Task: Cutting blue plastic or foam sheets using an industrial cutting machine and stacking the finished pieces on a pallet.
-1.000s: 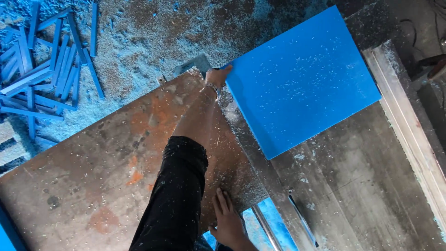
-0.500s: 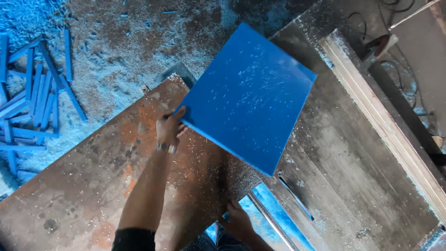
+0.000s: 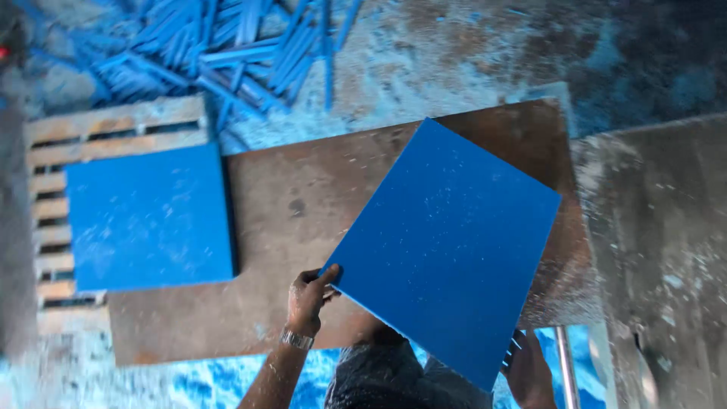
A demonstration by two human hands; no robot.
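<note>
Head view: both hands, left hand [image 3: 309, 297] and right hand [image 3: 528, 371], gripping blue sheet [image 3: 447, 242] edges.

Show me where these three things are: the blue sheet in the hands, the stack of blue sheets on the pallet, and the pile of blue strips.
Blue sheet [image 3: 447, 250]: head view, middle of its top face.
Stack of blue sheets [image 3: 148, 220]: head view, centre of the top sheet.
Pile of blue strips [image 3: 227, 45]: head view, middle of the heap.
</note>
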